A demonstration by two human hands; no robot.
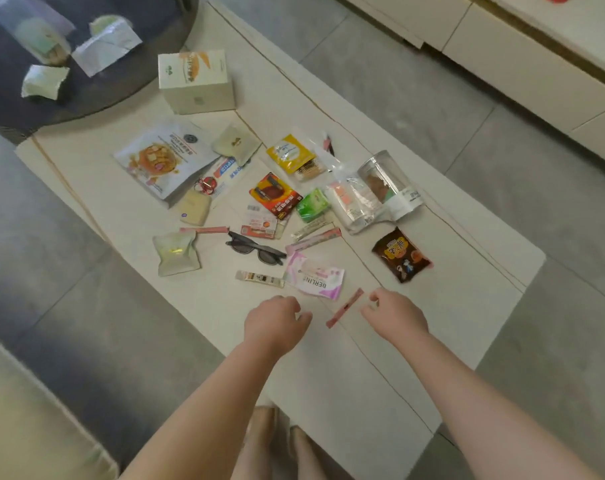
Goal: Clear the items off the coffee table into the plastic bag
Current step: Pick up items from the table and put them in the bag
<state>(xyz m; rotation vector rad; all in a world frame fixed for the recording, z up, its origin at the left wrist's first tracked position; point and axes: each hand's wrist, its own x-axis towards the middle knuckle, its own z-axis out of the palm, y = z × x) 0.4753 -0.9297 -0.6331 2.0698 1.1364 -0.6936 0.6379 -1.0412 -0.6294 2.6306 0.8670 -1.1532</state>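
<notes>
Both hands hover low over the near part of the pale cream surface (432, 358), neither holding anything: the left hand (275, 325) has its fingers loosely curled under, the right hand (396, 317) is relaxed with fingertips pointing toward the thin pink stick sachet (345, 308) that lies slantwise between them. That sachet looks like the natural first pick. It is flat and narrow, so it is probably best pinched at one end with the right thumb and forefinger, or slid to the edge and lifted.

Just beyond it lies a white-and-pink pouch lettered BERLIN (316, 278), soft and crinkled, with a beige stick packet (259, 278) beside it and black sunglasses (256, 249) a little farther. To the right sits a dark brown snack packet (401, 255). Farther still, a clear crumpled plastic bag (370, 192) lies flat among the clutter, holding what seems a clear tub; if this is the intended bag, it needs opening before anything goes in. A cream carton (197, 81) stands at the far end.
</notes>
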